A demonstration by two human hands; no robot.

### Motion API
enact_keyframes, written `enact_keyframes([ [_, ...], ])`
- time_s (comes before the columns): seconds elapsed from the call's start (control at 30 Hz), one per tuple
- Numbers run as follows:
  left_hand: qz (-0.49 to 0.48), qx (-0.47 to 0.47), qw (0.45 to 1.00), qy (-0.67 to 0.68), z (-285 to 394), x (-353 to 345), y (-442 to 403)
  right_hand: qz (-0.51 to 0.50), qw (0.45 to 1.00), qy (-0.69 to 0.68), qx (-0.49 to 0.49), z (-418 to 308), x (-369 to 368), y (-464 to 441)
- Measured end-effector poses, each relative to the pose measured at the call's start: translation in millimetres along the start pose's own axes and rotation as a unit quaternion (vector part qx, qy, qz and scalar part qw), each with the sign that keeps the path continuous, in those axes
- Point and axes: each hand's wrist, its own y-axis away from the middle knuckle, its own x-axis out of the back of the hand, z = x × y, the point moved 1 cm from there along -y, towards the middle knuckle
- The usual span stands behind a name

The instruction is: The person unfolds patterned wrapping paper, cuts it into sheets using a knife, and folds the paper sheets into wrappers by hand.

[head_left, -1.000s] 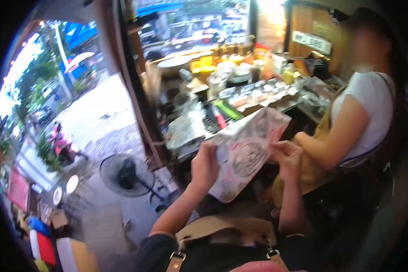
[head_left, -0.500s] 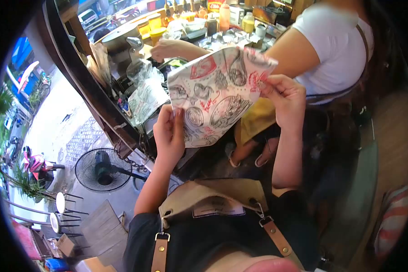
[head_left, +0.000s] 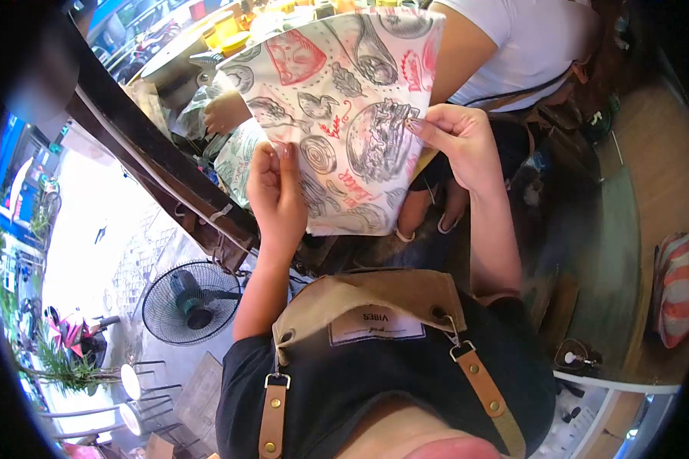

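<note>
A sheet of white paper (head_left: 337, 99) printed with red and black food drawings is held up in front of me. My left hand (head_left: 277, 187) pinches its lower left edge between thumb and fingers. On the right side, my right hand (head_left: 459, 141) grips the paper's edge between thumb and fingertips. Behind the sheet's left edge is a co-worker's hand (head_left: 228, 113), close to a clear plastic bag (head_left: 194, 111) and more printed paper (head_left: 235, 157). The paper hides most of the counter.
A co-worker in a white shirt (head_left: 524, 46) stands just beyond my right hand. A black fan (head_left: 191, 304) is at the lower left, past a dark wooden beam (head_left: 149, 164). Yellow containers (head_left: 222, 30) stand at the back. A striped cloth (head_left: 677, 291) lies far right.
The view has tilted further down. The paper, gripped by both my hands, is raised nearer and spread wider. The co-worker's hand has come to the counter's left part, behind the sheet.
</note>
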Motion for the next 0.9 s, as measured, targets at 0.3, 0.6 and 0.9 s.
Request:
enact_keyframes([
  [0.3, -0.130, 0.163, 0.972, 0.111, -2, 24, -6, 0.062, 0.995, -0.028, -0.069, 20, -8, 11],
  [0.6, -0.166, 0.188, 0.946, 0.206, -20, 38, 25, 0.178, 0.983, -0.042, 0.029, -1, 15, 30],
  [0.9, -0.152, 0.159, 0.946, 0.236, -15, 24, 2, 0.230, 0.969, -0.028, 0.090, -4, 10, 35],
])
